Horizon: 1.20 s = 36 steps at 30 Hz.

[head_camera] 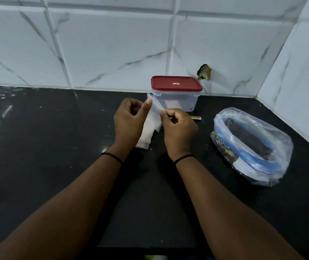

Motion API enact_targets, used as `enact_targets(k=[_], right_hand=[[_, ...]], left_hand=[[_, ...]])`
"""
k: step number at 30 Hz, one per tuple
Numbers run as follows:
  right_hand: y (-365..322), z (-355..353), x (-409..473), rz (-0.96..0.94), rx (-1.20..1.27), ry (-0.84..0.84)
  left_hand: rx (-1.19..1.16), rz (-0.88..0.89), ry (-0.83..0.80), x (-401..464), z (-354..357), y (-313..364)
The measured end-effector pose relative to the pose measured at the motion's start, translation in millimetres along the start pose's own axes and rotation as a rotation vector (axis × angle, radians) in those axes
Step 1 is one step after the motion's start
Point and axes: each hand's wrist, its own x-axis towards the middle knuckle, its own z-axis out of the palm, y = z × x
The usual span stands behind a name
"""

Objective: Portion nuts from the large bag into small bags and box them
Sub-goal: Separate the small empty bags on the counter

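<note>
Bare black tabletop (37, 166) spreads left of the box (176, 94); both hands (129, 121) (178, 128) pinch 1 small bag (152, 117) just before it.

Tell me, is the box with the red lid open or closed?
Closed. The red lid sits flat on top of the clear box, covering its whole rim, with no gap showing.
</note>
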Motion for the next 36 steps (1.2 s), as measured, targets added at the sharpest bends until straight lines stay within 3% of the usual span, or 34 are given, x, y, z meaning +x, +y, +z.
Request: enact_targets(k=[4,10,15,19,26,30,36], right_hand=[[-1.4,2.2,-4.0,-0.129,-0.054,-0.08],[0.0,2.8,-2.5,-0.111,-0.016,-0.256],[0.9,5.5,2.1,-0.125,0.007,-0.227],[-3.4,4.5,3.1,-0.079,0.127,-0.342],[1.1,2.9,10.1,-0.051,0.078,-0.301],[-0.4,-2.2,9.9,0.001,0.121,-0.33],[3.1,-4.0,15.1,0.003,-0.032,-0.34]], left_hand=[[-0.254,-0.156,-0.127,-9.1,5.8,12.8],[-0.274,-0.265,-0.111,-4.0,-3.0,10.6],[-0.285,-0.268,-0.127,-2.9,-10.0,11.4],[-0.316,-0.259,-0.146,0.3,-17.1,7.4],[-0.175,-0.138,-0.285,0.1,-18.9,9.1],[-0.086,-0.1,-0.282,-1.6,-14.9,14.2],[0.046,-0.076,-0.279,-3.9,-7.1,16.9]])
